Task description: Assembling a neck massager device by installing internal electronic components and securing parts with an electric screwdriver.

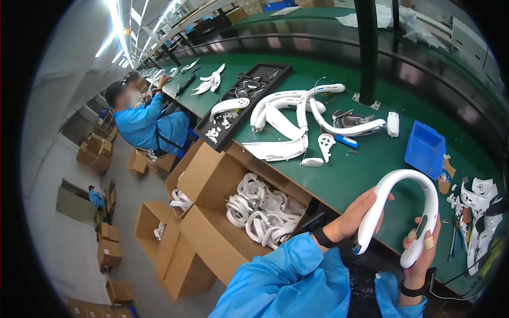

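A white U-shaped neck fan [403, 177] is held up over the front edge of the green bench, its curve pointing away from me. My left hand [351, 218] is closed around its left arm, close to the end. Around the right arm, which has a dark grey oval panel, the fingers of my right hand [426, 249] are wrapped; one finger wears a plaster. Beyond my hands lie several white curved shells [283, 124] with thin wires, a blue-handled tool [346, 141] and a small white cylinder [393, 124].
A cardboard box [204, 228] full of white neck fans stands left of my arms. On the bench are a black tray [275, 74] of parts, a blue bin [426, 148] and white housings [481, 199] by pliers. A dark post [367, 53] rises behind. A co-worker [148, 124] sits farther left.
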